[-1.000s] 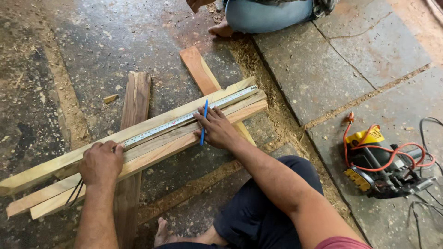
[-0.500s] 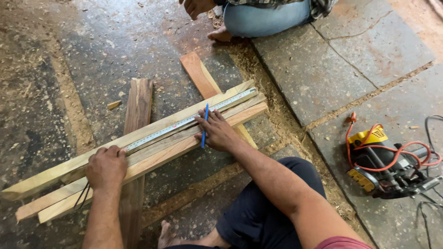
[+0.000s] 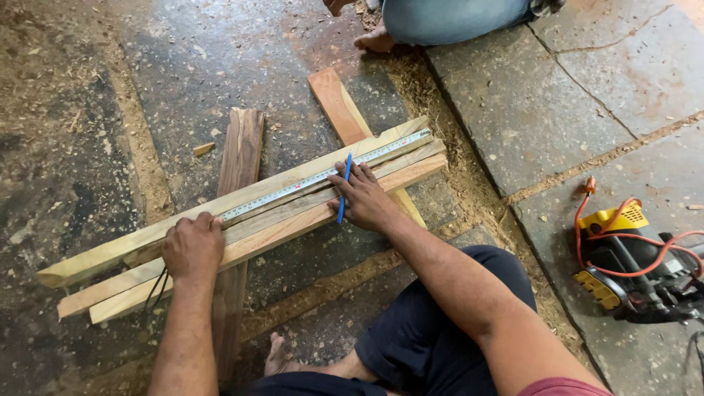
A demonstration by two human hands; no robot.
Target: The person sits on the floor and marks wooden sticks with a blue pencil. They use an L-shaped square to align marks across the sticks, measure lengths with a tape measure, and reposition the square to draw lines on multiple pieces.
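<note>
Pressing flat on the wooden battens [image 3: 242, 227], the left hand [image 3: 192, 246] pins the steel ruler [image 3: 323, 174] in place, while the right hand [image 3: 365, 199] pinches a blue pencil [image 3: 343, 188] beside it, fingers spread.

Woodworking site, floor-level: sawdust [image 3: 433, 88] lay scattered over a stained stone floor [image 3: 557, 110]; light timber battens [image 3: 257, 213] were stacked centre; an orange-corded yellow power saw [image 3: 623, 257] sat right.
</note>
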